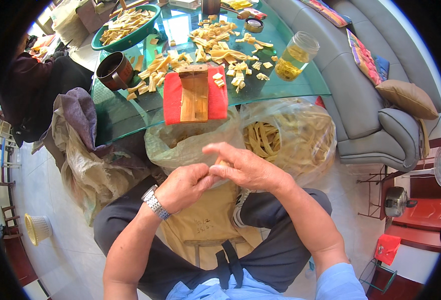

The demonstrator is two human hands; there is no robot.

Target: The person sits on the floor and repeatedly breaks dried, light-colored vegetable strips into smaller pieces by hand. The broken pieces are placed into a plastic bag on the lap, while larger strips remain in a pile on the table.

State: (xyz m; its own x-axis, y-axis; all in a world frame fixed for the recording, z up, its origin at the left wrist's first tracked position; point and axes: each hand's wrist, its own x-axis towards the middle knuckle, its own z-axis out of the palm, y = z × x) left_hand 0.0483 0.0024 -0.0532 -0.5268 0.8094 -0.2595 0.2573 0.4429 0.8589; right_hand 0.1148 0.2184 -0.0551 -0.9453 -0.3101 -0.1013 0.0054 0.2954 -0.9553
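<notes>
My left hand (185, 187), with a metal-band wristwatch (155, 202) on its wrist, has its fingers curled inward. Its thumb meets the thumb of my right hand (246, 167), whose index finger reaches out to the left. Whether a small piece sits between the fingers is hidden. Both hands hover over the open mouth of a whitish plastic sack (168, 150). Just beyond them, a wooden block jig (194, 95) rests on a red cloth (172, 101) at the glass table's edge. Beside the sack, a clear plastic bag (310, 131) holds long pale yellow strips (262, 138).
Cut yellowish pieces (224, 54) are scattered over the glass table (280, 90). A green basin (151, 28) holds more. A dark mug (113, 71) and a jar of yellow liquid (295, 56) stand near the edge. A grey sofa (340, 75) borders the right; a person (47, 86) sits at left.
</notes>
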